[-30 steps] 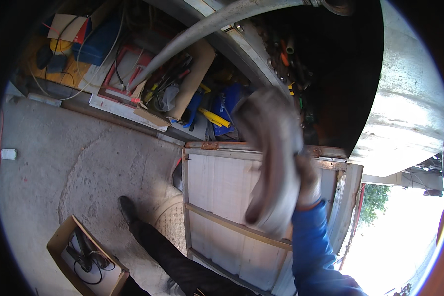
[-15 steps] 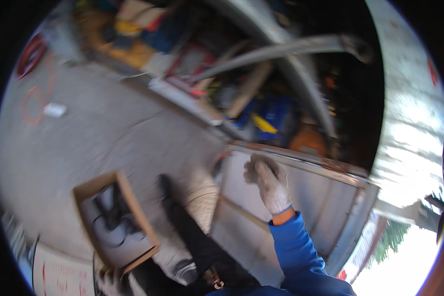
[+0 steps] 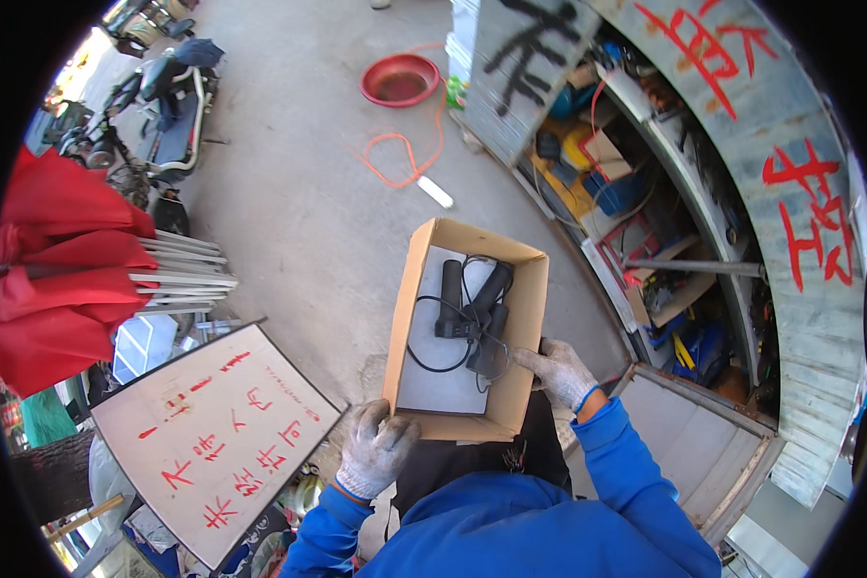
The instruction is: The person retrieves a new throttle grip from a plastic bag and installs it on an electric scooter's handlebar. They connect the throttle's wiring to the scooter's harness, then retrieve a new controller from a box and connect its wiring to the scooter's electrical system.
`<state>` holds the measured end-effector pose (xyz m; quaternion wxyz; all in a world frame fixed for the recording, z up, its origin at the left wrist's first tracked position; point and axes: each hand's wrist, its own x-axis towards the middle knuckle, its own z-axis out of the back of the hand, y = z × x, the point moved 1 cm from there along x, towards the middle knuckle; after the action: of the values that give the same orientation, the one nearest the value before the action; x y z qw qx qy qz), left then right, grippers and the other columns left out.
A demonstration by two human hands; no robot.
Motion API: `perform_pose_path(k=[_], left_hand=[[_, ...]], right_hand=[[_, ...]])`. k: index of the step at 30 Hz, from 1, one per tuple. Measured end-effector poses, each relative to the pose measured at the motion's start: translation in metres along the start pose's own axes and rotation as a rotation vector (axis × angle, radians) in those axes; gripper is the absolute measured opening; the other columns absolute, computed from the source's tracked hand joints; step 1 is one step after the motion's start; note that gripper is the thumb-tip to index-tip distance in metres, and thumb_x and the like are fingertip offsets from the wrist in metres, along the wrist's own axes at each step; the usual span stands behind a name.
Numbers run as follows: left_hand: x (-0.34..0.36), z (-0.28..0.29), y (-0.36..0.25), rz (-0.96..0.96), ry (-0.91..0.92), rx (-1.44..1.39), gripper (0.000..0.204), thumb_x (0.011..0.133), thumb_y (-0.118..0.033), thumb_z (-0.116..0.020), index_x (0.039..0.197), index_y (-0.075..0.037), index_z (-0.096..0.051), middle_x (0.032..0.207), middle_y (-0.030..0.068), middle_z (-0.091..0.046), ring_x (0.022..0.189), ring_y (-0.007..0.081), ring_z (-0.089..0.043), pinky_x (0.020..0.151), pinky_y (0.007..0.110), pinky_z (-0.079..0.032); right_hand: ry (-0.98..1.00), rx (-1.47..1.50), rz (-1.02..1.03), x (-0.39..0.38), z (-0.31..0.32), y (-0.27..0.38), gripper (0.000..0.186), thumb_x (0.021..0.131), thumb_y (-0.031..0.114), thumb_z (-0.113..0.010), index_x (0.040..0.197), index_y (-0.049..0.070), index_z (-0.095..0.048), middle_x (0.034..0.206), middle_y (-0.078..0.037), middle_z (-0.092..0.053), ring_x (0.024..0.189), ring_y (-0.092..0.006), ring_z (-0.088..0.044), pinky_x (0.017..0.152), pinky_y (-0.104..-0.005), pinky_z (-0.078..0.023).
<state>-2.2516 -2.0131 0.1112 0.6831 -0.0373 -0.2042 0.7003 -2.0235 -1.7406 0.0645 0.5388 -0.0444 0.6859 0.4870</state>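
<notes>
A brown open-topped cardboard box (image 3: 533,318) is in front of me, held between both gloved hands. My left hand (image 3: 378,449) is closed on its near left corner, the fingers curled over the wall. With the thumb over the rim, my right hand (image 3: 559,376) grips the right wall; its other fingers are partly hidden behind the cardboard. Inside the box, black stick-like devices (image 3: 450,294) lie tangled with a thin black cable (image 3: 424,364). A pale grey liner (image 3: 438,390) covers the bottom. Both gloves are whitish knit, below blue sleeves.
Ahead on the concrete are a red basin (image 3: 401,85), an orange cord (image 3: 403,144) and a white power strip (image 3: 435,192). To the right stands a cluttered metal cabinet (image 3: 795,337). A white board (image 3: 164,414), folded red fabric (image 3: 67,260) and a scooter (image 3: 171,135) are at left.
My right hand, raised and away from the box before, now holds its right wall. The box has come from lower left to the middle, and my view has turned left.
</notes>
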Motion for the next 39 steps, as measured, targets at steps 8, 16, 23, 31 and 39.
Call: perform_pose_path(k=[8, 16, 23, 31, 39], left_hand=[[0.029, 0.068, 0.112, 0.092, -0.19, 0.102, 0.044, 0.061, -0.012, -0.089, 0.103, -0.013, -0.074, 0.107, 0.0048, -0.06, 0.115, 0.0363, -0.06, 0.094, 0.052, -0.056], [0.127, 0.123, 0.233, 0.291, -0.329, 0.172, 0.056, 0.072, -0.021, -0.092, 0.123, -0.008, -0.071, 0.128, 0.0119, -0.065, 0.127, 0.0434, -0.059, 0.1, 0.054, -0.053], [0.194, 0.18, 0.36, 0.576, -0.488, 0.059, 0.053, 0.077, -0.013, -0.088, 0.124, -0.001, -0.066, 0.124, 0.0221, -0.069, 0.119, 0.0462, -0.065, 0.101, 0.053, -0.055], [0.273, 0.21, 0.583, 0.7, -0.657, -0.052, 0.02, 0.079, -0.001, -0.082, 0.094, -0.006, -0.07, 0.096, 0.0116, -0.074, 0.094, 0.0346, -0.072, 0.084, 0.045, -0.057], [0.454, 0.269, 0.832, 0.709, -0.594, -0.298, 0.025, 0.085, -0.012, -0.082, 0.07, -0.006, -0.063, 0.069, 0.0145, -0.065, 0.064, 0.0364, -0.063, 0.059, 0.047, -0.046]], right_hand=[[0.015, -0.219, 0.19, 0.037, -0.099, 0.118, 0.045, 0.093, 0.026, -0.074, 0.121, -0.009, -0.071, 0.101, -0.02, -0.077, 0.089, -0.0274, -0.076, 0.078, -0.0405, -0.06], [0.001, -0.152, 0.499, 0.158, -0.163, 0.277, 0.036, 0.095, 0.022, -0.07, 0.119, -0.005, -0.072, 0.1, -0.018, -0.078, 0.09, -0.0245, -0.076, 0.079, -0.0411, -0.058], [0.035, -0.135, 0.363, 0.325, -0.214, 0.367, 0.04, 0.093, 0.028, -0.071, 0.116, -0.005, -0.072, 0.096, -0.018, -0.077, 0.088, -0.027, -0.076, 0.076, -0.0406, -0.058], [0.006, -0.066, 0.283, 0.418, -0.293, 0.572, 0.042, 0.094, 0.027, -0.07, 0.116, -0.008, -0.07, 0.097, -0.02, -0.076, 0.083, -0.0302, -0.077, 0.072, -0.0401, -0.061], [-0.046, 0.311, 0.181, 0.536, -0.329, 0.705, 0.031, 0.099, 0.022, -0.063, 0.119, -0.001, -0.069, 0.11, -0.017, -0.073, 0.09, -0.0312, -0.075, 0.079, -0.0458, -0.064]])
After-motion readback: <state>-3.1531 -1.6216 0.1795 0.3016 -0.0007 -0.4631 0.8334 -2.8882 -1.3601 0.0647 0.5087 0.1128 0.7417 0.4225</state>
